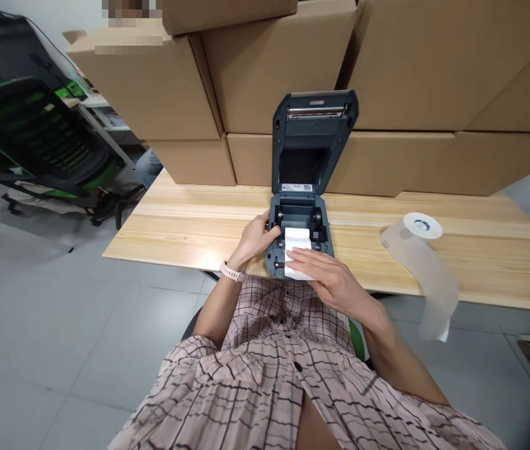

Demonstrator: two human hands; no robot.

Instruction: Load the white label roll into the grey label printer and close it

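A dark grey label printer (299, 203) stands on the wooden table with its lid (312, 128) raised. White paper (297, 237) lies over the front part of the printer's inside and reaches its front edge. My left hand (256, 239) is at the printer's left side, its thumb on the inner rim and its other fingers along the outside. My right hand (328, 273) rests flat on the paper with its fingers stretched out. On the table to the right is a roll of paper tape (422, 226), its loose strip (438, 281) hanging over the front edge.
Stacked cardboard boxes (274, 75) line the back of the wooden table (185, 219). A black office chair (44, 137) stands at the far left, near a person's knee (149, 167). The table's front edge is close to my body.
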